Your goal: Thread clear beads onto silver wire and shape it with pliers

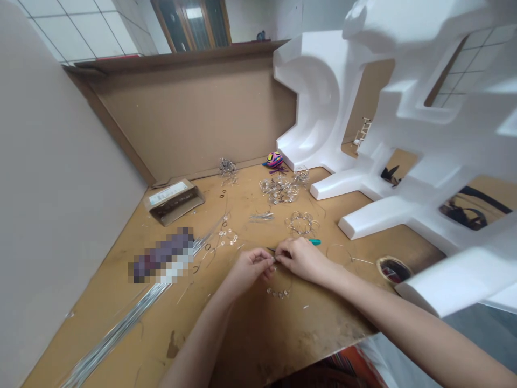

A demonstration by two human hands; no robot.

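My left hand (255,264) and my right hand (301,257) meet over the table, thumbs and fingertips pinched together. Between them is a thin beaded wire; its loop curves down toward me with several clear beads (278,293) along the lower side. A teal handle (315,242) sticks out beyond my right hand, and a dark thin tip shows on the other side; whether the hand grips this tool is unclear. Just past my right hand lies a finished-looking ring of wire and clear beads (302,223). Loose clear beads (228,236) are scattered to the left.
A long bundle of straight wires (133,318) runs along the left. Behind are an open cardboard box (173,200), short wire pieces (262,216), a pile of beaded wire rings (279,188) and a colourful object (274,160). White moulded foam (371,215) and a tape roll (393,269) stand right.
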